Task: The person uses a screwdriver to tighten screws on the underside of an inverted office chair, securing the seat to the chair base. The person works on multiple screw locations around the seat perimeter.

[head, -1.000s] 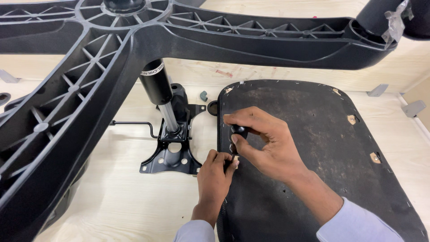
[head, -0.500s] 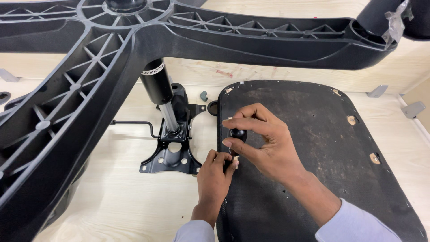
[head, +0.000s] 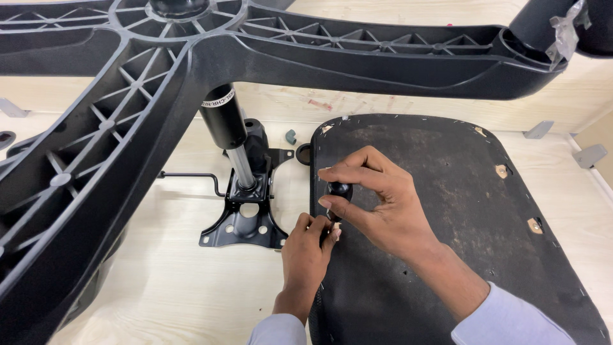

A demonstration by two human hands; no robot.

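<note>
A black chair seat pad point(head: 460, 211) lies upside down on the light wooden surface. My right hand point(head: 383, 204) rests on its left part, fingers and thumb pinched around a small black knob point(head: 338, 190). My left hand point(head: 308, 246) presses against the seat pad's left edge just below the knob, fingertips on a small pale piece there. Left of the pad stands a black metal tilt plate point(head: 246, 223) with a gas lift cylinder point(head: 227, 124) rising from it.
A large black five-arm chair base point(head: 115, 128) hangs close to the camera across the top and left. A thin lever rod point(head: 188, 176) sticks out left of the tilt plate. Small grey brackets point(head: 590, 153) lie at the right edge.
My right hand has shifted its fingers slightly around the black knob, as in a twist. My left hand stays at the pad's edge.
</note>
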